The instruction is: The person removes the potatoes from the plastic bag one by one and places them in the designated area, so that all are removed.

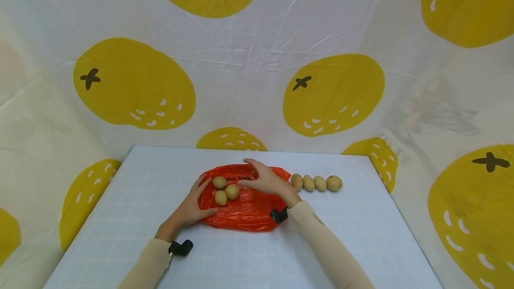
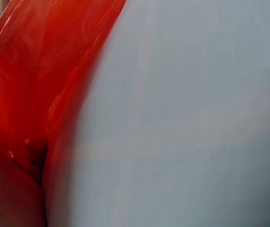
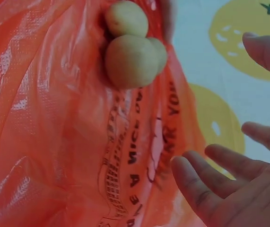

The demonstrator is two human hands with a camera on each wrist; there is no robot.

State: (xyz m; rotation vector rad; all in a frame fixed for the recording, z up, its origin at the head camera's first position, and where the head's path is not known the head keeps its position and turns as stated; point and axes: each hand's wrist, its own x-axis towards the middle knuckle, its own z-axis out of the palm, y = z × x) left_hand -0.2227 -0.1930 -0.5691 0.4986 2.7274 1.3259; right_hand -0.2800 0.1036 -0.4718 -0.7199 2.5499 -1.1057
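A red plastic bag (image 1: 257, 211) with dark printing lies flat on the table, and three potatoes (image 1: 232, 191) sit grouped on its left part. My left hand (image 1: 190, 209) rests at the bag's left edge, thumb and fingers spread beside the potatoes. Over the bag's right half hovers my right hand (image 1: 265, 179), its fingers apart and nothing held. In the right wrist view those spread fingers (image 3: 198, 187) show above the printed side of the bag. The left wrist view shows mostly red plastic (image 2: 35, 71), and much of the left hand is hidden there.
Right of the bag, several more potatoes (image 1: 320, 183) stand in a row, the nearest close to the bag's edge. The white table (image 1: 160, 168) has a faint grid. A cloth (image 1: 241, 75) printed with yellow fruit hangs behind and at both sides.
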